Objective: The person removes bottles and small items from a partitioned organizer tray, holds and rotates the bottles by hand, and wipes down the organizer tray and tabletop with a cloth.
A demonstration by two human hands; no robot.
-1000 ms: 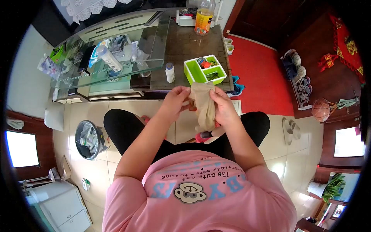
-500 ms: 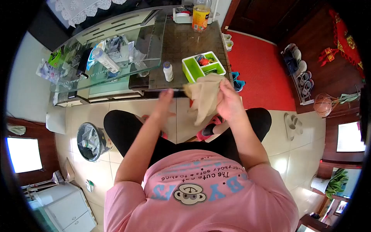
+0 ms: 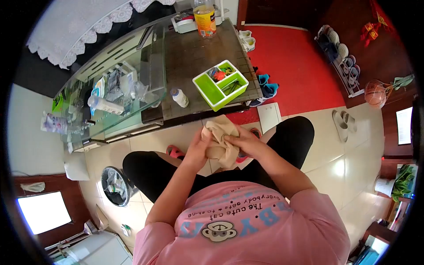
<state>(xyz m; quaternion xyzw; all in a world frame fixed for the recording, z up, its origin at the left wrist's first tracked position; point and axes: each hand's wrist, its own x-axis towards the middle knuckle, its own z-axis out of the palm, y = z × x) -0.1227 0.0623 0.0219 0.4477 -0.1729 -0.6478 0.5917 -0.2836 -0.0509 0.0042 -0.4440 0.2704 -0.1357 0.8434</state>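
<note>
A beige cloth (image 3: 222, 140) is bunched up between my two hands, above the floor and in front of my knees. My left hand (image 3: 198, 150) grips its left side. On the other side my right hand (image 3: 245, 140) holds it, thumb pressed into the folds. Just beyond the cloth, near the table's front edge, sits a green and white divided box (image 3: 213, 102) with small colourful items and dark thin pieces in its compartments. To the left of the box stands a small white bottle (image 3: 179, 98) with a purple-grey cap.
The dark table (image 3: 194, 62) bears an orange-labelled bottle (image 3: 205, 20) at the back. Left of it, a glass shelf (image 3: 148, 84) holds a white bottle (image 3: 106, 105) and plastic packets. A bin (image 3: 115, 185) stands by my left knee. Shoes (image 3: 267, 89) lie by the red mat (image 3: 296, 66).
My left hand has come over to the cloth and now grips it too. The hanging cloth has been gathered into a bundle and drawn closer to me. The view has shifted.
</note>
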